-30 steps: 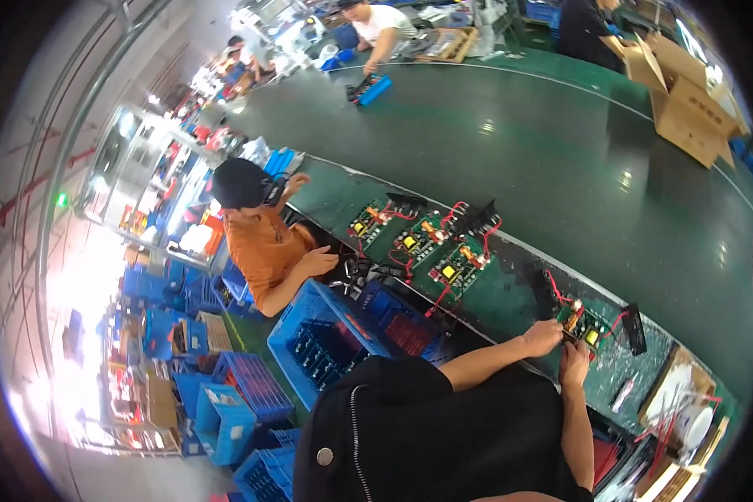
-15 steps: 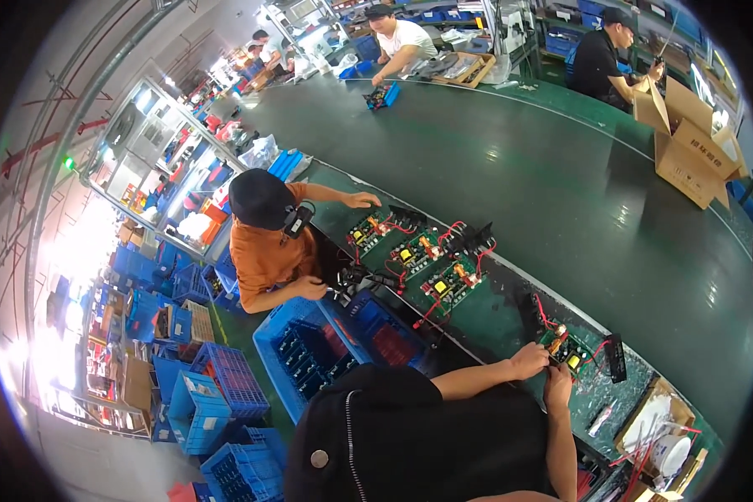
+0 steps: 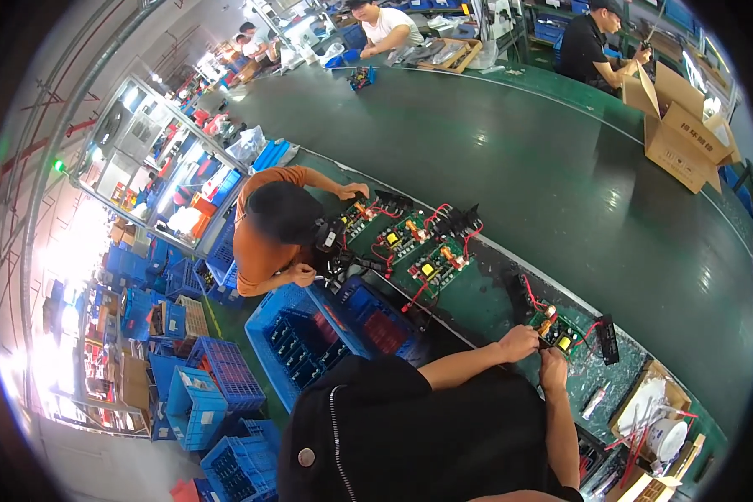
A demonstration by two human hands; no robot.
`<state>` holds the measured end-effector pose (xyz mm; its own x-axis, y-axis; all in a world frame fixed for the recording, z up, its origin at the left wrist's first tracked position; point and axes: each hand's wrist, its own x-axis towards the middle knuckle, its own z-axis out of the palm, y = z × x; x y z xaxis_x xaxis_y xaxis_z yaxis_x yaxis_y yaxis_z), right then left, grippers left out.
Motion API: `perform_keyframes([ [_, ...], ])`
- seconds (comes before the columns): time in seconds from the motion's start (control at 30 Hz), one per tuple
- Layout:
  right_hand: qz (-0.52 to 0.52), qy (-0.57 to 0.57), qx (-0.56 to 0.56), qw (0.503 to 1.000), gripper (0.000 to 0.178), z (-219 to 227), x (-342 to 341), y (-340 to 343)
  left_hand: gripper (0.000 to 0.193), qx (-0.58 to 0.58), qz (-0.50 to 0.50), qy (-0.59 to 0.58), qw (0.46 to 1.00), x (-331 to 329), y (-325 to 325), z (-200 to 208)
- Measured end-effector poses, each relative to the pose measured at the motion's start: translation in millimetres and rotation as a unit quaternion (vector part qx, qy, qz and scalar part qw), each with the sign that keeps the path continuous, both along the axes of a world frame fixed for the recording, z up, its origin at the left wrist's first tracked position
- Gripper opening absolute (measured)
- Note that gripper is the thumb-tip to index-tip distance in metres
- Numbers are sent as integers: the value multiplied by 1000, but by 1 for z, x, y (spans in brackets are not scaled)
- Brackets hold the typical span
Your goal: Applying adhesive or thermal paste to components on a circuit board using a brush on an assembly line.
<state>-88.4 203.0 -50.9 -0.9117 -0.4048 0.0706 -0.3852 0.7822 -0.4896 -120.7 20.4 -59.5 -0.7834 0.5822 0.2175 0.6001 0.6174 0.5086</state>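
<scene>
Bright room (image 3: 54, 54), green desk (image 3: 485, 316). Left hand (image 3: 520, 343) and right hand (image 3: 553, 370) fingers (image 3: 533, 336) grip the board (image 3: 564, 341) (parts up, longways along the desk).

We count one circuit board (image 3: 560, 330) at our fingers (image 3: 527, 337) and three more boards (image 3: 405, 238) to their left on the tabletop (image 3: 487, 311). One white tub (image 3: 668, 438) sits to the right of the fingers, one open cardboard box (image 3: 684, 149) stands well beyond them, and one person in orange (image 3: 259, 251) is to their left.

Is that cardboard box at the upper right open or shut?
Open: the cardboard box has flaps spread apart at its top.
</scene>
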Motion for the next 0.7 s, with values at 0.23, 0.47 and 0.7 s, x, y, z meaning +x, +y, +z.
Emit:
perform_keyframes([
  [0.23, -170, 28, -63, 983, 16, 14, 1, 26, 15, -226, 14, -17, 974, -2, 18, 20],
  [0.47, -495, -18, -106, 862, 36, 23, -32, 89, 30, 116, 285, 35, 951, -21, -18, 12],
  [0.7, -469, 143, -27, 871, 44, 22, -25, 95, 66, 178, 488, -346, 781, -89, -28, 9],
])
